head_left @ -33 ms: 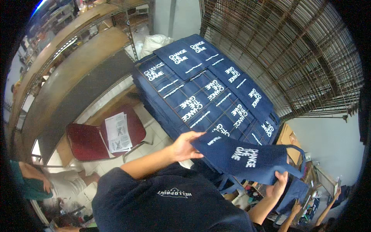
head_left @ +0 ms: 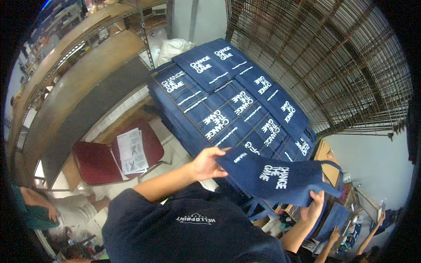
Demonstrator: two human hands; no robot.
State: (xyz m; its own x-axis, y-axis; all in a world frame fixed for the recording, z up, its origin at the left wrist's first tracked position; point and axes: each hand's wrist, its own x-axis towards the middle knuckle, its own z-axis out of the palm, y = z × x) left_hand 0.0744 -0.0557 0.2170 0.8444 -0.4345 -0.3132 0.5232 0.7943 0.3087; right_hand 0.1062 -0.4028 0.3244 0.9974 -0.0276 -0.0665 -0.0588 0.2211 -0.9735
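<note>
One bag (head_left: 247,173), dark blue cloth, white print, strap (head_left: 339,177) looping at the right end; held near, between my two hands. My left hand (head_left: 209,165): half curled, thumb and fingers gripping the bag's left end. My right hand (head_left: 312,205): closed on the bag's near right edge, thumb across the printed face. Far, middle: one broad stack of like bags (head_left: 208,72), printed side up. Far right: wire racks (head_left: 324,65), many, tilted. Left: one dark red chair (head_left: 93,158), loose papers (head_left: 131,151) on it. Far left: brown shelves (head_left: 114,48). Beyond the stack: one white sack (head_left: 173,51). Near right: another person's hand (head_left: 334,234), touching dark blue cloth (head_left: 332,221).
</note>
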